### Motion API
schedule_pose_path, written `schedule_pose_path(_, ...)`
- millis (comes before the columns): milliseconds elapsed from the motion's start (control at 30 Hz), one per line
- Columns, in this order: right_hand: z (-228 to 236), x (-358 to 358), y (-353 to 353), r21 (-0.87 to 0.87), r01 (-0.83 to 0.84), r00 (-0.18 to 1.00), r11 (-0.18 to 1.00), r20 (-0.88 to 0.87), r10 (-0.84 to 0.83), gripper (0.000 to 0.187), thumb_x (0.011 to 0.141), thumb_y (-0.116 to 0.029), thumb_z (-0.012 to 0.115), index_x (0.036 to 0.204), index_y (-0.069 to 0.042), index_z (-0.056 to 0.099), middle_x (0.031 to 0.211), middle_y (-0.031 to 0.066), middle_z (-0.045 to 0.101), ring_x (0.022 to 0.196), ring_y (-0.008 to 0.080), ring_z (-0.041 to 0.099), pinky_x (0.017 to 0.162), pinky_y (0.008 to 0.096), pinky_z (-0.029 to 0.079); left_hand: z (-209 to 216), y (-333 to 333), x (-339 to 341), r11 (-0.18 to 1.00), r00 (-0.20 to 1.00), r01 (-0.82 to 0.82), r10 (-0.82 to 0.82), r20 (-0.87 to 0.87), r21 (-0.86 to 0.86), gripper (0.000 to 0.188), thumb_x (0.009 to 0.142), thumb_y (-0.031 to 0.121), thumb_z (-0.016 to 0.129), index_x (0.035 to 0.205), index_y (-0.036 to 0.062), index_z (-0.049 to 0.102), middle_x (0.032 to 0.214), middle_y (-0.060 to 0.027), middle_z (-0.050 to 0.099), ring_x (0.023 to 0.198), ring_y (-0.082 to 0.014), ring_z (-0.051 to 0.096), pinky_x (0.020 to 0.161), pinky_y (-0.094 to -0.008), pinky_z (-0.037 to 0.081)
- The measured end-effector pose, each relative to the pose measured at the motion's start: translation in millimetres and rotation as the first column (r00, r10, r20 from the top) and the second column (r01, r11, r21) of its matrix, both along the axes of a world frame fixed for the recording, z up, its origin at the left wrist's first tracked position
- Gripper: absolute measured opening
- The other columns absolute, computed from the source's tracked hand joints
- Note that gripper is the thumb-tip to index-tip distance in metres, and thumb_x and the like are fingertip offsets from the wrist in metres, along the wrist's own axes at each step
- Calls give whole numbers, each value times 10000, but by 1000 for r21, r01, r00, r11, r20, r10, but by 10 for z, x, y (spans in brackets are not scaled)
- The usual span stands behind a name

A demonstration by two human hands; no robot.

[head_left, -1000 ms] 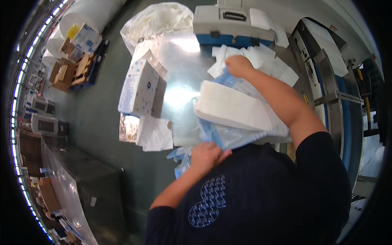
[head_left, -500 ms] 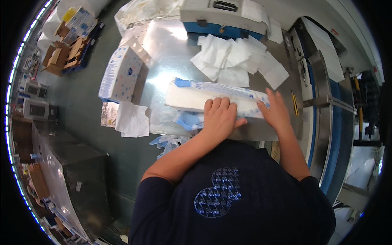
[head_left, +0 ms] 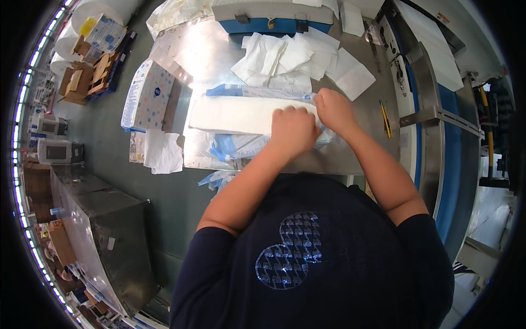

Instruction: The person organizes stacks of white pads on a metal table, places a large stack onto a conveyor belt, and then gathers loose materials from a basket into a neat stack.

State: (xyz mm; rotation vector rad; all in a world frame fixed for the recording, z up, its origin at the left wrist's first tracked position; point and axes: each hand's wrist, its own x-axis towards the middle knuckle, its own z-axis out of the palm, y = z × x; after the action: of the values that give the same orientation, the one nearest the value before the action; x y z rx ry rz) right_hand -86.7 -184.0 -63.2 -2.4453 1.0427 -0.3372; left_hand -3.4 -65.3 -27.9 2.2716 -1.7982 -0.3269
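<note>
A long white stack of folded tissue lies across the metal table, bared along its top. Its clear-and-blue plastic wrapper is spread open along the near and far sides. My left hand is closed in a fist over the right part of the stack; what its fingers grip is hidden under them. At the stack's right end, my right hand is closed, pinching the bunched wrapper. The two hands are close together.
Loose white sheets lie beyond the stack, before a grey-and-blue toolbox. A patterned packet stands at the table's left edge. Yellow-and-black tools lie at the right, near a steel-framed machine.
The wrapper is pulled wider open and more white stack shows. My right hand has gone from spread fingers to a closed grip and moved left. My left hand has curled into a fist.
</note>
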Motion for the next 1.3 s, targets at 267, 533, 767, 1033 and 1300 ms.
schedule_pose_path(267, -292, 191, -111, 831, -5, 886, 556, 261, -383, 280, 833, -224, 494, 877, 45, 562, 772, 119, 592, 717, 215, 548, 662, 362, 445, -144, 449, -368, 924, 991, -102, 127, 44, -368, 228, 662, 276, 660, 634, 93, 526, 699, -51, 498, 695, -233, 494, 625, -366, 357)
schedule_pose_path(533, 135, -87, -46, 319, -48, 986, 947, -136, 95, 282, 852, -258, 450, 855, 5, 553, 825, 202, 607, 738, 309, 593, 650, 411, 447, -172, 253, -452, 913, 988, -12, 74, 137, -407, 189, 620, 249, 630, 623, 114, 499, 667, -27, 455, 676, -206, 461, 619, -341, 321)
schedule_pose_path(767, -589, -328, 121, 969, -49, 820, -241, -99, -564, 274, 886, -253, 416, 982, -59, 584, 969, 57, 624, 867, 188, 597, 783, 369, 472, -276, 467, -349, 840, 923, 353, -239, 303, -413, 58, 603, 170, 525, 627, 123, 500, 633, -6, 386, 618, -162, 421, 567, -303, 313)
schedule_pose_path(1033, -268, -762, 404, 946, -237, 719, -222, 17, -695, 304, 866, -223, 432, 1109, -71, 535, 1064, 44, 582, 987, 184, 545, 831, 353, 442, -398, 1127, 686, 906, 917, 317, -217, 335, -281, 279, 723, 185, 507, 987, 125, 575, 973, -32, 553, 945, -190, 510, 822, -369, 365)
schedule_pose_path(1300, -700, -760, 641, 976, -210, 532, 55, 162, -831, 240, 829, -33, 448, 1047, -14, 545, 960, 75, 603, 841, 196, 587, 784, 321, 471, -1143, 1635, 1020, 950, 974, 215, -191, 124, -227, 171, 667, 152, 582, 834, 165, 614, 789, 19, 566, 839, -174, 534, 886, -437, 344)
